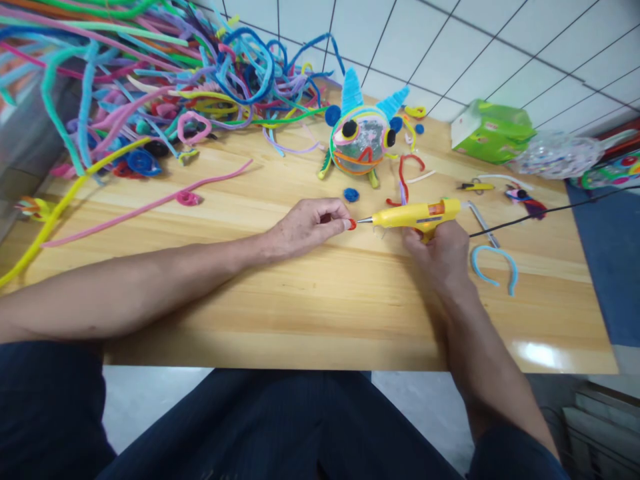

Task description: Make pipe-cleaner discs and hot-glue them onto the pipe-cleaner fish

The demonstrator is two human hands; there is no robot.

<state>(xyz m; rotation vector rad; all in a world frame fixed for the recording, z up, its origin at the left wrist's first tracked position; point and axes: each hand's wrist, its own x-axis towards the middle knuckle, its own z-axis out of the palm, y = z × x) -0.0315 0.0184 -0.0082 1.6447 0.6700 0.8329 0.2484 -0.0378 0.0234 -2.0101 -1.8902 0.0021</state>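
My left hand [313,227] pinches a small red coil [353,225], seemingly of pipe cleaner, between thumb and fingertips. In my right hand [443,250] is a yellow glue gun [417,215], its metal nozzle pointing left, right by the red piece; whether they touch I cannot tell. Behind them stands a round creature figure [364,143] with blue ears, black eyes and a red and orange mouth. A blue coil [351,195] lies in front of it. Bent red pipe cleaners [403,180] rest just beyond the glue gun.
Many coloured pipe cleaners [165,87] are heaped at the back left. A pink pipe cleaner [150,203] stretches across the left side. Tweezers [483,225], a curved blue pipe cleaner [495,257], small yellow-handled scissors [476,187] and a green box [493,131] are on the right. A black cord [540,215] runs rightward.
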